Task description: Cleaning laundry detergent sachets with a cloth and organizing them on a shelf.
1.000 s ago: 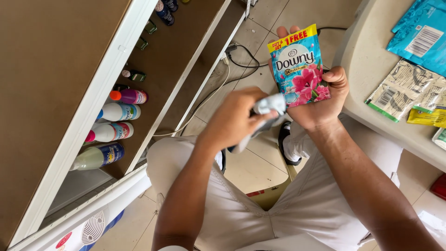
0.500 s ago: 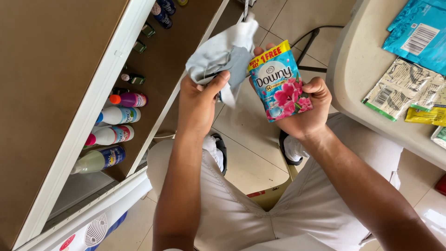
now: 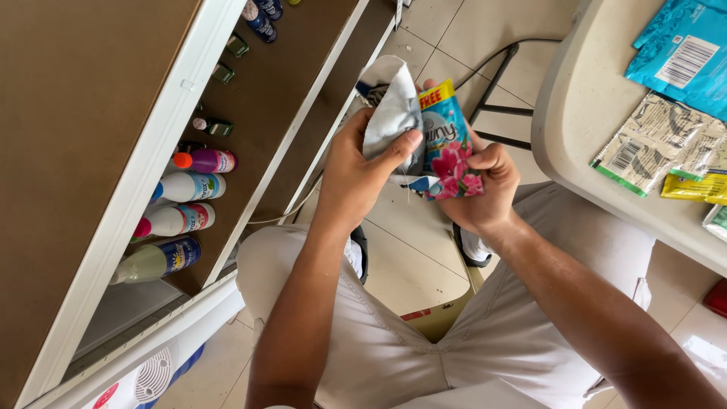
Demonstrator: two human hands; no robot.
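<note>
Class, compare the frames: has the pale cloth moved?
Yes. The cloth in the left hand rose away from the lap, then settled against the sachet, nearer the shelf.

Bare forearms, no sleeves, no watch or rings on left hand [image 3: 362,163] or right hand [image 3: 485,189]. Light beige trousers [image 3: 485,341] — creased at the lap. Dark shoes with white trim [image 3: 471,250] — partly hidden.

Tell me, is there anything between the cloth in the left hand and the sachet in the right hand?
Nothing visible. The left hand presses the pale cloth straight against the blue flowered sachet, which the right hand grips from behind. Cloth and sachet touch, with no gap showing.
</note>
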